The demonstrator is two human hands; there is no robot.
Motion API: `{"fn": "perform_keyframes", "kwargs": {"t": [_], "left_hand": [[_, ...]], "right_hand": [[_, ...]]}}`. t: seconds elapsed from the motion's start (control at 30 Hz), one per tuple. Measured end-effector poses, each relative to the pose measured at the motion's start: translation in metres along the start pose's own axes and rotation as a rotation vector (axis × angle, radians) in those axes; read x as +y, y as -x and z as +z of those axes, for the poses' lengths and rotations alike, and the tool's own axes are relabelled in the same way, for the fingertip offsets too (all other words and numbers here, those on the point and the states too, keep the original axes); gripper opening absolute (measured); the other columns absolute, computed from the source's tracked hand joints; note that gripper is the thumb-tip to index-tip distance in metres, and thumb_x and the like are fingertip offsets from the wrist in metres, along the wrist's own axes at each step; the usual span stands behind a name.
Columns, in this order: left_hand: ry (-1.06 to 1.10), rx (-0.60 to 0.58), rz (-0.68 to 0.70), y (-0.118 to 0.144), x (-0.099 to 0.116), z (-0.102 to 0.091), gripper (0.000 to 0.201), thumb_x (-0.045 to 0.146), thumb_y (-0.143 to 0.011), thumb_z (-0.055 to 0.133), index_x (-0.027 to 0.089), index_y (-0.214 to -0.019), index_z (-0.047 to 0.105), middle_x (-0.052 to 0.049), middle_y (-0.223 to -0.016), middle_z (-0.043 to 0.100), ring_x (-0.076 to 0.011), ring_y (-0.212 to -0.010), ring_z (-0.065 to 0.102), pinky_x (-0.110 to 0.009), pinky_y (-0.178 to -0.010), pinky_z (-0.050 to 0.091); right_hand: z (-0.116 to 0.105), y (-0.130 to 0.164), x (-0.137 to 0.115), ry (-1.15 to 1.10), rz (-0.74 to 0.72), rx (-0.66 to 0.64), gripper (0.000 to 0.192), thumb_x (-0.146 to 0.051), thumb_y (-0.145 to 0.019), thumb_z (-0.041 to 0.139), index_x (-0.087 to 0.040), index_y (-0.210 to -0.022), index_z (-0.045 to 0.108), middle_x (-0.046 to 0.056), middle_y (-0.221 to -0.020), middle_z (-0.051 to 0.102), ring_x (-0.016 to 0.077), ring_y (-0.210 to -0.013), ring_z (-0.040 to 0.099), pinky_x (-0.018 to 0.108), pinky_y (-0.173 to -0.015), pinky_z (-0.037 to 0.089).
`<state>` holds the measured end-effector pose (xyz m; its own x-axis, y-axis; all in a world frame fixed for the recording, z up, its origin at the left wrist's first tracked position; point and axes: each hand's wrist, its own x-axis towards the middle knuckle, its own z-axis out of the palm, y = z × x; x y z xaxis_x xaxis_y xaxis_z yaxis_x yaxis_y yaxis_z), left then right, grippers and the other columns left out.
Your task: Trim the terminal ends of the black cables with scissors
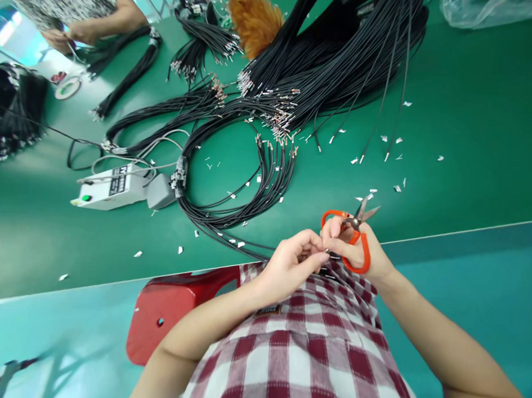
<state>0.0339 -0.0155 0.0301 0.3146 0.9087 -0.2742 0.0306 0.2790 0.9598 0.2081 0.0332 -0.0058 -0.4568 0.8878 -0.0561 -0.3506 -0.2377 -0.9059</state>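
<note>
At the table's front edge, my left hand [293, 262] pinches the end of a black cable from a looped bundle [242, 212]. Close against it, my right hand [357, 243] is closed around a pair of orange-handled scissors [360, 220], whose blades point up and away with their tips apart. The right thumb and fingertips meet the left fingers at the cable end. Part of the cable runs behind my left hand, and further cable ends show just below the hands, over the checked apron [293, 351].
A large pile of black cables [341, 65] lies across the back. A white box with a green button [113, 186] stands left. White scraps dot the green table [477, 134]. Another person's hands [73, 34] work at upper left. A red stool [164, 319] is below.
</note>
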Motion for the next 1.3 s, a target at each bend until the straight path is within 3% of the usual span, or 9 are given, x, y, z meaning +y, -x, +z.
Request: {"fn": "perform_keyframes", "kwargs": {"t": [0.1, 0.23, 0.57, 0.7, 0.8, 1.13, 1.3], "left_hand": [[0.183, 0.059, -0.096, -0.004, 0.005, 0.002, 0.034, 0.047, -0.084, 0.069, 0.016, -0.085, 0.057, 0.001, -0.061, 0.061, -0.0074, -0.047, 0.049, -0.020, -0.047, 0.037], [0.247, 0.160, -0.104, -0.005, 0.008, -0.001, 0.038, 0.048, -0.078, 0.076, 0.014, -0.083, 0.061, 0.000, -0.058, 0.063, -0.0044, -0.042, 0.041, -0.019, -0.043, 0.029], [0.292, 0.278, -0.005, -0.004, 0.002, -0.003, 0.035, 0.042, -0.075, 0.081, 0.015, -0.087, 0.062, 0.000, -0.070, 0.065, -0.0095, -0.061, 0.061, -0.022, -0.061, 0.051], [0.200, 0.256, 0.055, -0.003, 0.003, -0.003, 0.029, 0.039, -0.080, 0.078, 0.015, -0.087, 0.063, -0.002, -0.070, 0.067, -0.0109, -0.062, 0.062, -0.023, -0.062, 0.053], [0.160, 0.271, 0.088, -0.001, 0.001, 0.000, 0.025, 0.036, -0.082, 0.076, 0.015, -0.085, 0.063, -0.002, -0.072, 0.068, -0.0103, -0.061, 0.063, -0.022, -0.062, 0.053], [0.117, 0.381, 0.145, 0.002, -0.009, 0.005, 0.020, 0.034, -0.086, 0.073, 0.016, -0.087, 0.065, -0.002, -0.073, 0.069, -0.0110, -0.064, 0.065, -0.022, -0.063, 0.055], [0.111, 0.361, 0.162, 0.001, -0.009, 0.004, 0.020, 0.035, -0.086, 0.072, 0.016, -0.088, 0.064, -0.003, -0.075, 0.069, -0.0117, -0.067, 0.066, -0.024, -0.067, 0.056]], "right_hand": [[0.004, -0.002, -0.002, -0.060, -0.003, 0.037, 0.024, -0.033, -0.082, 0.078, -0.022, -0.077, 0.058, -0.002, -0.076, 0.059, 0.0119, -0.068, 0.051, 0.028, -0.069, 0.042], [0.011, -0.005, -0.004, -0.156, 0.064, 0.115, 0.025, -0.027, -0.076, 0.082, -0.022, -0.080, 0.057, -0.003, -0.077, 0.058, 0.0111, -0.067, 0.049, 0.026, -0.066, 0.040], [0.036, 0.002, 0.016, -0.366, 0.202, 0.126, 0.032, -0.026, -0.070, 0.085, -0.023, -0.080, 0.055, -0.004, -0.075, 0.056, 0.0124, -0.067, 0.054, 0.027, -0.065, 0.047], [0.031, -0.001, 0.010, -0.393, 0.203, 0.126, 0.024, -0.031, -0.077, 0.080, -0.021, -0.078, 0.059, -0.003, -0.081, 0.055, 0.0106, -0.069, 0.052, 0.025, -0.065, 0.046], [0.031, -0.006, 0.003, -0.381, 0.216, 0.158, 0.027, -0.027, -0.072, 0.083, -0.022, -0.078, 0.057, -0.005, -0.078, 0.052, 0.0091, -0.067, 0.048, 0.022, -0.064, 0.044], [0.044, 0.004, 0.014, -0.297, 0.089, 0.228, 0.036, -0.033, -0.073, 0.083, -0.023, -0.075, 0.048, -0.004, -0.074, 0.047, 0.0116, -0.066, 0.046, 0.026, -0.062, 0.041], [0.043, 0.007, 0.017, -0.268, 0.080, 0.239, 0.040, -0.035, -0.072, 0.084, -0.024, -0.075, 0.046, -0.004, -0.075, 0.050, 0.0128, -0.066, 0.047, 0.029, -0.063, 0.043]]}}
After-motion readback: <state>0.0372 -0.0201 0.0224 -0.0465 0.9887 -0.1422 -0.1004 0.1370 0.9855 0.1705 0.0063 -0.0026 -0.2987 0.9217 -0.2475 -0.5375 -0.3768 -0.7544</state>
